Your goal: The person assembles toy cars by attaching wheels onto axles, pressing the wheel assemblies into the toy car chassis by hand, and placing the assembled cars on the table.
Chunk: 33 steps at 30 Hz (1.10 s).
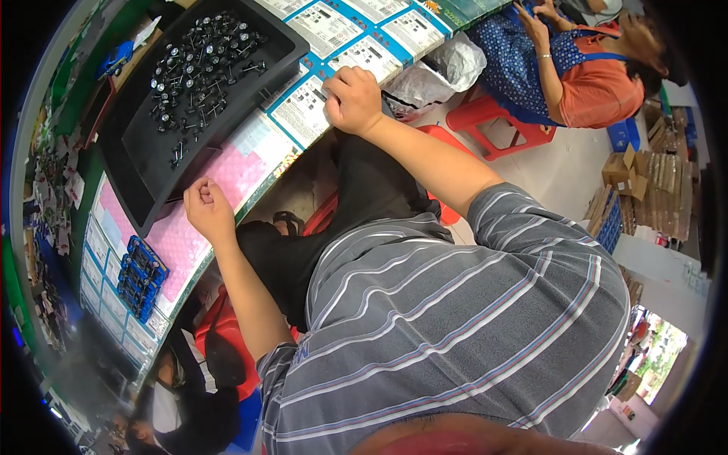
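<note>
A large black tray (130, 155) lies at a slant on the table, with many small black wheels (199, 72) on thin metal axles heaped in its far part. My left hand (208, 208) is at the tray's near edge, over a pink sheet, with its fingers curled in. My right hand (353, 100) is to the right of the tray, above printed card sheets, its fingers bent closed. Something small and dark may show at its fingertips. What either hand holds, if anything, is hidden. Left of my left hand sits a group of blue toy vehicle bases (142, 277) with black wheels.
Printed blue-and-white card sheets (322, 30) and pink bubble wrap (239, 171) cover the table. A person in an orange top (599, 80) sits at the right near a red stool (500, 125). Another person (193, 409) is at the lower left. Cardboard boxes (626, 173) stand far right.
</note>
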Each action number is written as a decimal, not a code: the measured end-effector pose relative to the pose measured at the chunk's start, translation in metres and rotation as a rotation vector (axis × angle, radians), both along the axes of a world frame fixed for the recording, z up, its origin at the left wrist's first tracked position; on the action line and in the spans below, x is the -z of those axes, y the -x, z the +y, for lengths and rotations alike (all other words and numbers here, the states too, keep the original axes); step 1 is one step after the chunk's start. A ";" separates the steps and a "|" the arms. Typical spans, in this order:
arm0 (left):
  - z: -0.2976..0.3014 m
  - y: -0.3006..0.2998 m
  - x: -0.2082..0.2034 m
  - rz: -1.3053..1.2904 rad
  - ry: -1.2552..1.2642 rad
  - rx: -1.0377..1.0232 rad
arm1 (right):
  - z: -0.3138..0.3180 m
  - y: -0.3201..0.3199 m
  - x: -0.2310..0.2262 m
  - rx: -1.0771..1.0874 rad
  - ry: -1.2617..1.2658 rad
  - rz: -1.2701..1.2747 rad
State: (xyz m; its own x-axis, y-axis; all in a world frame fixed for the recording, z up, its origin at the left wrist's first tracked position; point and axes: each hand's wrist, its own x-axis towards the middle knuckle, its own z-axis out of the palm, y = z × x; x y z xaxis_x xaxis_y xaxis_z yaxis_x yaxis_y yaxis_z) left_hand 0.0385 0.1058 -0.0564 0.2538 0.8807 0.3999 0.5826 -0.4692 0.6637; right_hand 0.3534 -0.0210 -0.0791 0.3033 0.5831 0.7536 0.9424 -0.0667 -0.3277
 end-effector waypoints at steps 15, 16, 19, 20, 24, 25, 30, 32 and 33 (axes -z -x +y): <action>-0.002 0.000 -0.003 -0.004 -0.025 0.023 | 0.002 -0.001 0.004 -0.003 0.012 0.018; -0.002 0.001 -0.003 0.007 -0.029 0.026 | 0.001 -0.001 0.004 -0.007 0.012 0.012; -0.001 0.000 -0.003 0.021 -0.038 0.030 | 0.001 -0.001 0.004 -0.012 0.013 0.010; -0.002 -0.001 -0.004 0.021 -0.044 0.034 | 0.000 -0.002 0.004 -0.009 0.013 0.012; -0.001 0.000 -0.002 0.015 -0.031 0.032 | 0.000 0.000 0.003 -0.017 0.015 0.022; -0.001 0.000 -0.002 0.001 -0.027 0.037 | 0.000 0.000 0.002 -0.018 0.021 0.027; 0.001 0.000 -0.001 0.022 -0.038 0.041 | -0.007 -0.005 -0.012 -0.113 0.127 0.078; 0.001 -0.002 -0.002 0.013 -0.059 0.066 | -0.013 -0.015 -0.018 -0.200 0.111 0.221; 0.001 -0.003 -0.004 0.017 -0.056 0.059 | -0.017 -0.020 -0.021 -0.278 0.092 0.360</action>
State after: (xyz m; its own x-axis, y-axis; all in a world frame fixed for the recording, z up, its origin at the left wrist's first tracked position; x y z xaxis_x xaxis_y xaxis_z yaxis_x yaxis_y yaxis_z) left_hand 0.0414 0.1066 -0.0529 0.3114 0.8403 0.4438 0.5636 -0.5393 0.6257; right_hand 0.3739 -0.0381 -0.0579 0.3582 0.7392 0.5704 0.7562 0.1287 -0.6416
